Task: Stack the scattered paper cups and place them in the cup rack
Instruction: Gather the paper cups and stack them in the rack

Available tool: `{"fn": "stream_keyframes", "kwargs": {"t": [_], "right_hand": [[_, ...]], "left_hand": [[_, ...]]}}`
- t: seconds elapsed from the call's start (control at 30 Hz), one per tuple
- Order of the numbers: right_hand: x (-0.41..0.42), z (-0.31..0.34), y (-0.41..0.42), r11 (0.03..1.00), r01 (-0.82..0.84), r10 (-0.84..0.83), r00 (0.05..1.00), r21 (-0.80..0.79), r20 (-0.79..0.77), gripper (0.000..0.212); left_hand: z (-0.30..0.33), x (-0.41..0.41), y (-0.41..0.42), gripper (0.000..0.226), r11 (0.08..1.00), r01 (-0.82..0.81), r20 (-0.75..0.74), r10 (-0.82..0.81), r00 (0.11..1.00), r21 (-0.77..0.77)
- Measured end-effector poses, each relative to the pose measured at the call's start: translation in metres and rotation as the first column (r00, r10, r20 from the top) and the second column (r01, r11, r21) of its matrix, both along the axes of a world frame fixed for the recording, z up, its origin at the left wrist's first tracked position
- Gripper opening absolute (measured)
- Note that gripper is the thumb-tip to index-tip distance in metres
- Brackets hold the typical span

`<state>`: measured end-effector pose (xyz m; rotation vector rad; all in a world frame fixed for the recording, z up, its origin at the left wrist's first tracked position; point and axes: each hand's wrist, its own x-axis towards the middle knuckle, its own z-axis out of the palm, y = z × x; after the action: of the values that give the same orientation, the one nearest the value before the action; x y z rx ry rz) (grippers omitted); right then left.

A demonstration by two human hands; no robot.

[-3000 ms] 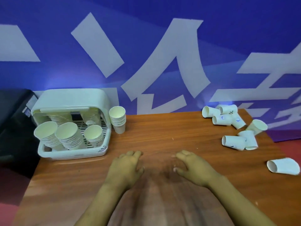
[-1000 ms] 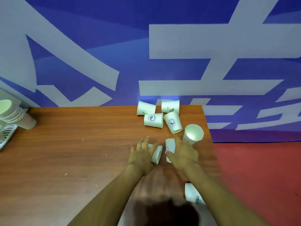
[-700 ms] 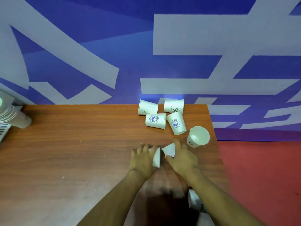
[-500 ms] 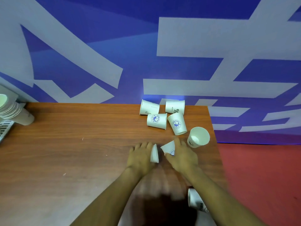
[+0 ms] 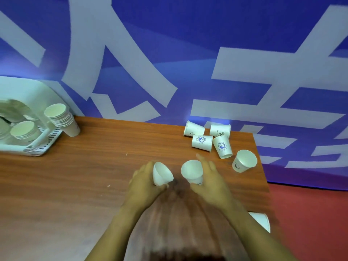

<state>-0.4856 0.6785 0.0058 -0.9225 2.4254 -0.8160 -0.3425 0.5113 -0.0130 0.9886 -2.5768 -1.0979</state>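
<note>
Holding one paper cup in each hand, left hand (image 5: 146, 182) and right hand (image 5: 209, 182) grip them above the table (image 5: 75, 176); nesting one into the other likely follows.

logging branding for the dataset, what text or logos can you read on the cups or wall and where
"You Be Funny" and "FOR LIFE", less surely: round blue logo on one lying cup.
"%": big sign on the back cup; its other letters are blurred.
"HI", perhaps: back-left cup, unsure.
Round blue logo on the middle cup: wording too small.
Wall: large pale strokes, cropped, unreadable.
Cups in the left hand and right hand: print unreadable.
</note>
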Motion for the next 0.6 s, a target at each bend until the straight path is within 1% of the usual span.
{"fn": "stream_keyframes", "kwargs": {"t": [0.1, 0.17, 0.23, 0.3, 0.43, 0.53, 0.6], "right_hand": [[0.026, 0.008, -0.020, 1.000, -0.023, 0.023, 1.000, 0.014, -0.004, 0.081], [0.046, 0.014, -0.038, 0.999, -0.018, 0.018, 1.000, 0.028, -0.016, 0.079], [0.069, 0.022, -0.059, 0.999, 0.011, -0.010, 1.000, 0.047, -0.012, 0.077], [0.089, 0.026, -0.082, 0.999, 0.035, -0.034, 0.999, 0.041, -0.032, 0.074], [0.124, 0.031, -0.124, 0.995, 0.099, -0.100, 0.994, -0.016, -0.053, 0.073], [0.145, 0.037, -0.147, 0.990, 0.141, -0.142, 0.988, -0.018, -0.060, 0.074], [0.155, 0.041, -0.158, 0.988, 0.153, -0.155, 0.986, -0.030, -0.054, 0.073]], "left_hand": [[0.015, 0.023, -0.029, 0.055, 0.997, 0.034, -0.073, -0.030, 0.997, 0.063], [0.024, 0.039, -0.052, 0.054, 0.990, 0.093, -0.111, -0.081, 0.990, 0.104], [0.030, 0.058, -0.076, 0.050, 0.979, 0.164, -0.111, -0.151, 0.982, 0.124], [0.031, 0.077, -0.105, 0.050, 0.974, 0.198, -0.102, -0.187, 0.977, 0.114], [0.031, 0.106, -0.154, 0.058, 0.981, 0.175, -0.087, -0.168, 0.982, 0.078], [0.040, 0.123, -0.175, 0.065, 0.983, 0.182, -0.075, -0.180, 0.981, 0.023], [0.044, 0.132, -0.185, 0.066, 0.984, 0.179, -0.079, -0.177, 0.981, 0.013]]}}
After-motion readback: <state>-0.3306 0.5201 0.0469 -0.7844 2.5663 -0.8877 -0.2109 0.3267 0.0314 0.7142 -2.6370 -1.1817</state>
